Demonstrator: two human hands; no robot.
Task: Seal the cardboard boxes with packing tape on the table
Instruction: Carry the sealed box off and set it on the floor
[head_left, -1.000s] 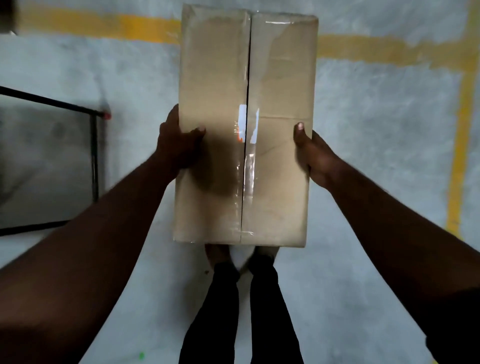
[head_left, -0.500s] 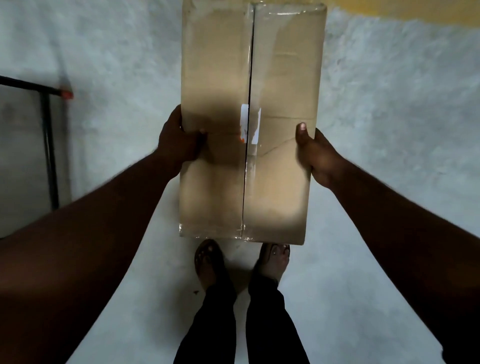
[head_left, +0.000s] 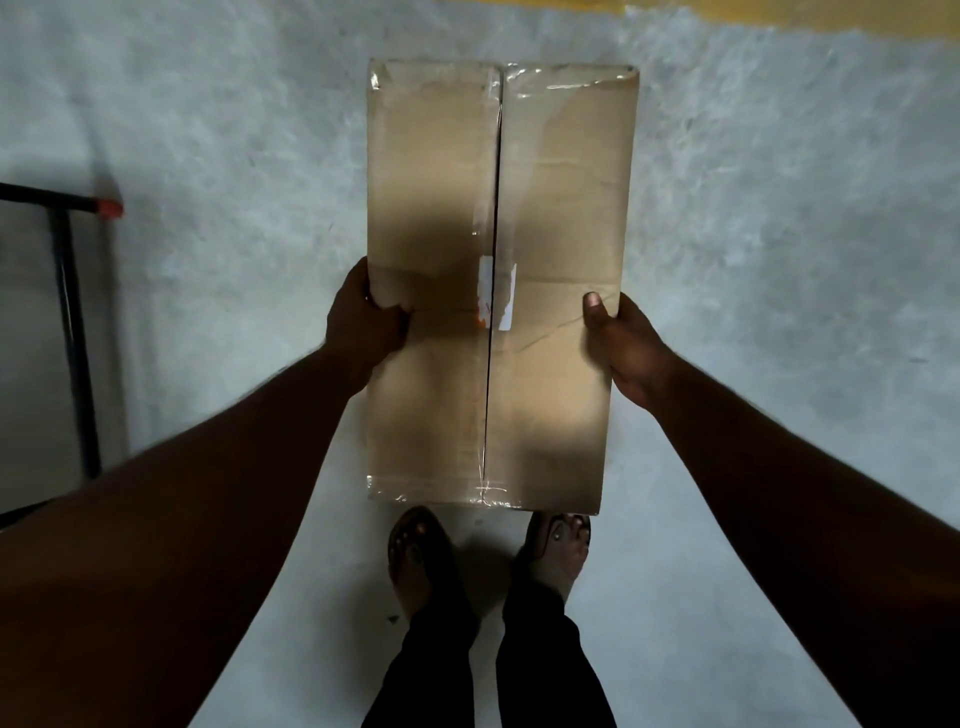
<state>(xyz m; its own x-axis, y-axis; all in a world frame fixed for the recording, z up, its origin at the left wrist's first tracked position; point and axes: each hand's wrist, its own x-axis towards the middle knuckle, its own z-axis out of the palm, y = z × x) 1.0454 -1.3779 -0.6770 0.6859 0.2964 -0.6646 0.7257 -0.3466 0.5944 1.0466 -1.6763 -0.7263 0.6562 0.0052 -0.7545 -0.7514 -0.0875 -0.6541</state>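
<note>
The person is holding a long brown cardboard box (head_left: 561, 208) over the rough grey floor (head_left: 779, 218), just above their sandalled feet (head_left: 421, 561), left hand (head_left: 363, 325) gripping its left edge and right hand (head_left: 631, 351) gripping the right, thumbs on top. Glossy clear tape (head_left: 485, 223) is running down the centre seam, and a torn white sticker scrap (head_left: 497, 293) on it is showing nothing readable. Compared to half a second back, the box's whole far end is now showing.

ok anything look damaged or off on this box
The cardboard box, gripped by the left hand and right hand, looks worn: its far right corner is crushed and rounded, creases cross the right flap, and a torn white label scrap straddles the centre seam.
</note>
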